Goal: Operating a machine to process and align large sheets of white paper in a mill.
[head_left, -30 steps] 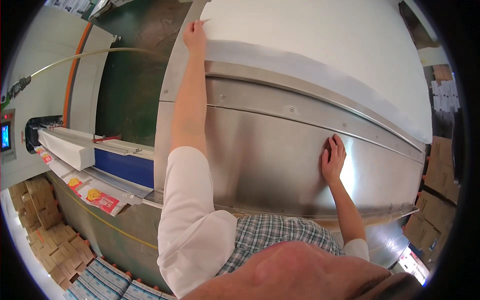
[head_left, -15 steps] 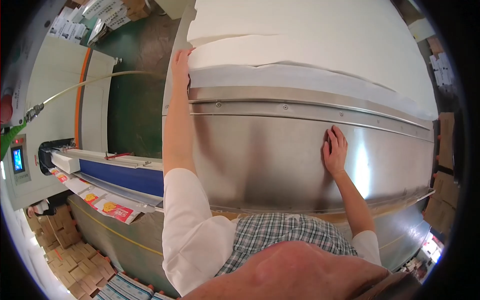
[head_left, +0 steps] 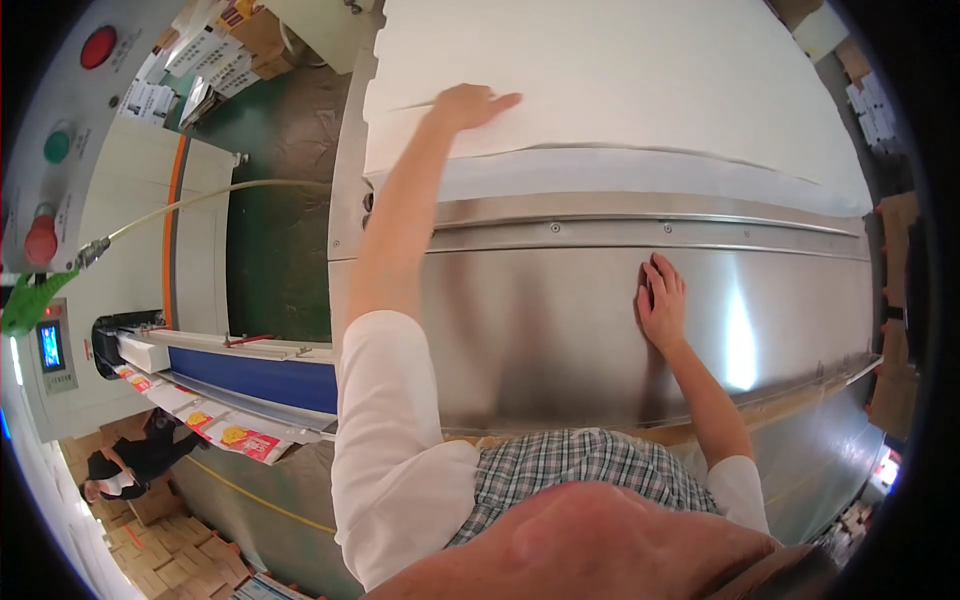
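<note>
My left hand (head_left: 470, 106) lies palm down on the broad white sheet material (head_left: 640, 80), near its left side. Its fingers are partly tucked from sight, and one points to the right. Nothing shows in it. My right hand (head_left: 663, 308) rests on the shiny steel table (head_left: 560, 330), fingers stretched toward the raised metal strip (head_left: 600, 228). It holds nothing. The white layers lie beyond that strip, with a paler bottom layer (head_left: 600, 170) along their near edge.
To the left runs a blue conveyor belt (head_left: 250, 380) beside printed red-and-white packaging film (head_left: 215, 420). A control panel with round buttons (head_left: 58, 142) and a hose (head_left: 210, 190) are close by. Another person (head_left: 130, 465) is at the lower left, near cardboard boxes (head_left: 180, 550).
My left hand has moved from the sheets' left edge rightward onto their top. My right hand stays on the steel. Another person shows more fully at lower left, and the view has shifted slightly.
</note>
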`<action>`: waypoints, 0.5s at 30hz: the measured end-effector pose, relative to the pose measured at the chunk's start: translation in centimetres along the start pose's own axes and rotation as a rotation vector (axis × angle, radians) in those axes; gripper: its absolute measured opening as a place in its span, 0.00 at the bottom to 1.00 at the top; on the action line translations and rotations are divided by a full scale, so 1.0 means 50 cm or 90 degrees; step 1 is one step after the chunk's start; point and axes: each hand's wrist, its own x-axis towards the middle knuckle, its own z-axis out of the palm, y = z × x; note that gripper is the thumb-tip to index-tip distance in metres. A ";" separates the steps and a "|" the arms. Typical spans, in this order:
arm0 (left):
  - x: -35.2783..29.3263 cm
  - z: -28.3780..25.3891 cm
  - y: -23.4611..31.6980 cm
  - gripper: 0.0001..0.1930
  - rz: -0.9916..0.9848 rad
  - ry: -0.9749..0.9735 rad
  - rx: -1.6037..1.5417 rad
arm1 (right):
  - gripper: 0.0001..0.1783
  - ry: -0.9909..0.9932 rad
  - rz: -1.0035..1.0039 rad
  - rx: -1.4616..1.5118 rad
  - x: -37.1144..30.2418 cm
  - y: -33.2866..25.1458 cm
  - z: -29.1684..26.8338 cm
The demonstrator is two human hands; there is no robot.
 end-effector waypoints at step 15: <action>-0.115 0.120 -0.355 0.14 -0.207 0.594 -0.832 | 0.20 0.022 -0.006 0.015 0.008 0.011 -0.005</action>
